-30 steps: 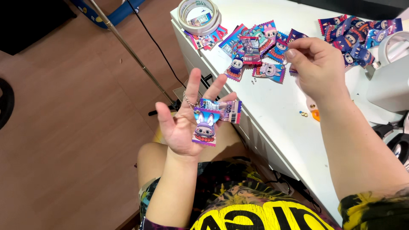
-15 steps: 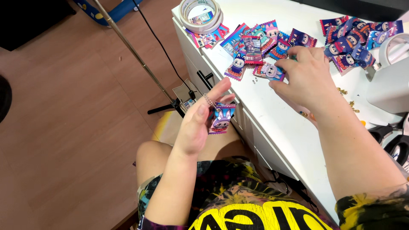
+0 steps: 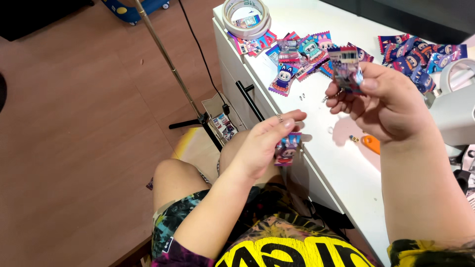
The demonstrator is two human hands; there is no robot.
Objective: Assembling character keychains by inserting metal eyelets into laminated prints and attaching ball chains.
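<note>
Head view | left hand (image 3: 262, 148) pinching small packets (image 3: 288, 148) | right hand (image 3: 391, 101) pinching one packet (image 3: 346, 69)

At the top of the frame we see a stack of tape rolls (image 3: 246, 17) on the white table (image 3: 346, 163). Upper right, a spread of colourful packets (image 3: 420, 57) lies near a white device (image 3: 455, 106). An orange tool (image 3: 370, 144) sits mid-right. A tripod stand (image 3: 190, 106) rises from the brown floor (image 3: 74, 148) at left.

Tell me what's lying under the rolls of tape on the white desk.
A few colourful packets stick out from beneath the tape rolls, and one shows through the hole. How many more lie hidden underneath cannot be seen.
</note>
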